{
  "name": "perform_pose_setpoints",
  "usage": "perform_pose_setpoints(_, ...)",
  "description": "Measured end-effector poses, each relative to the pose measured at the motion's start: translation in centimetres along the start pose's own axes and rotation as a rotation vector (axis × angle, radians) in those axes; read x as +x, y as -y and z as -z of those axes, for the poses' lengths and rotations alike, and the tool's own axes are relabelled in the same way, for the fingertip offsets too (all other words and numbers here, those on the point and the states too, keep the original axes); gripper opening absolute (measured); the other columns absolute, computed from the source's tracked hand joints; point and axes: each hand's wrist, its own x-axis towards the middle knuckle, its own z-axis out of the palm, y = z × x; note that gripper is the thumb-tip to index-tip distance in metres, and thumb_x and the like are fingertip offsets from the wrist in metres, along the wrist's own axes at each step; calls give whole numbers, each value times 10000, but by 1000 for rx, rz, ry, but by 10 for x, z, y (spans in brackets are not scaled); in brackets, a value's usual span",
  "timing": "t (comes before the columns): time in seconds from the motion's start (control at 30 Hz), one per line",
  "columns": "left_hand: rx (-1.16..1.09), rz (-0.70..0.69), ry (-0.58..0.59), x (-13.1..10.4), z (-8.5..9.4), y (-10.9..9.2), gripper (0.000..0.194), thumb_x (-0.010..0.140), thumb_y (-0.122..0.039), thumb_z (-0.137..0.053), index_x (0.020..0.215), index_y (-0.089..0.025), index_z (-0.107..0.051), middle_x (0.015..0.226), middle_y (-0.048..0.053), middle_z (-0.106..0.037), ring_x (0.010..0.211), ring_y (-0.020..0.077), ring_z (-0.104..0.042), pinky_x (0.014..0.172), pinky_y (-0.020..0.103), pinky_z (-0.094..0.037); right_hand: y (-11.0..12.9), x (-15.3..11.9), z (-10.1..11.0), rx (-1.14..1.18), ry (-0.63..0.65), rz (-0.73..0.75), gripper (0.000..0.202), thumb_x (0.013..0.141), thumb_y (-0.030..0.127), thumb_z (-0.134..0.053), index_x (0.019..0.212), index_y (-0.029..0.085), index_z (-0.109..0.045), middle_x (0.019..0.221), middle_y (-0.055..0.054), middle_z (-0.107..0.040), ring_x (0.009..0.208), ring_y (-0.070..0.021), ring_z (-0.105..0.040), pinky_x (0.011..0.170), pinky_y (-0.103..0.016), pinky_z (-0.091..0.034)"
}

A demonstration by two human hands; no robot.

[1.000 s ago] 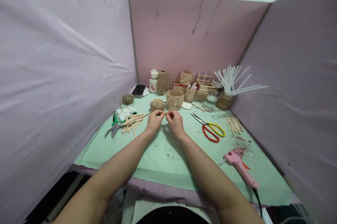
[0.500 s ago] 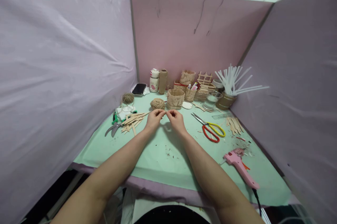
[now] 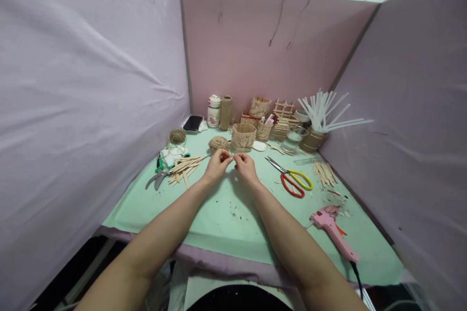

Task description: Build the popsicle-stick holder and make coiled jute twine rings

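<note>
My left hand [image 3: 218, 165] and my right hand [image 3: 245, 167] meet fingertip to fingertip over the middle of the table. Both are closed in a pinch. Whatever lies between the fingertips is too small to make out. Just behind my left hand sits a ball of brown twine [image 3: 219, 143]. Beyond my right hand stands a wood-coloured, twine-trimmed basket [image 3: 243, 137]. A pile of flat wooden sticks [image 3: 185, 169] lies left of my left hand, and scissors [image 3: 288, 174] with red and yellow handles lie right of my right hand.
A pink glue gun [image 3: 333, 233] lies at the front right, its cord over the edge. Pruning shears [image 3: 157, 179] rest at the left. Behind stand a glass bowl of water [image 3: 294, 139], a pot of white glue sticks [image 3: 314, 138], a bottle [image 3: 214, 112] and a phone [image 3: 192, 123].
Both hands have shifted slightly to the right, and the fingers have changed their position a little while staying pinched together. The things on the table have not moved.
</note>
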Motion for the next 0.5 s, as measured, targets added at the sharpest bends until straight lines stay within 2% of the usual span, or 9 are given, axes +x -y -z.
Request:
perform_pose_setpoints(0.2, -43, 25, 32, -4, -3, 2, 162, 703, -231, -655, 775, -171, -523, 708, -15, -569, 669, 118, -539, 647, 251, -415, -1, 3, -1, 193, -23, -70, 158, 627, 329, -584, 629, 183, -522, 550, 62, -437, 489, -73, -356, 482, -230, -295)
perform_pose_setpoints(0.33, -70, 65, -8, -5, -4, 6, 197, 685, -270, -675, 786, -168, -540, 719, -7, -588, 683, 123, -552, 654, 256, -421, 0, 7, 3, 156, 14, -48, 161, 632, 329, -593, 639, 178, -539, 532, 64, -435, 476, -70, -351, 467, -226, -281)
perform_pose_setpoints(0.5, -125, 194, -22, -4, -2, 3, 284, 636, -362, -717, 768, -159, -569, 697, 14, -622, 644, 126, -548, 608, 257, -409, 3, 11, 9, 84, 43, -15, 194, 649, 363, -618, 680, 175, -581, 539, 60, -459, 485, -72, -372, 474, -218, -306)
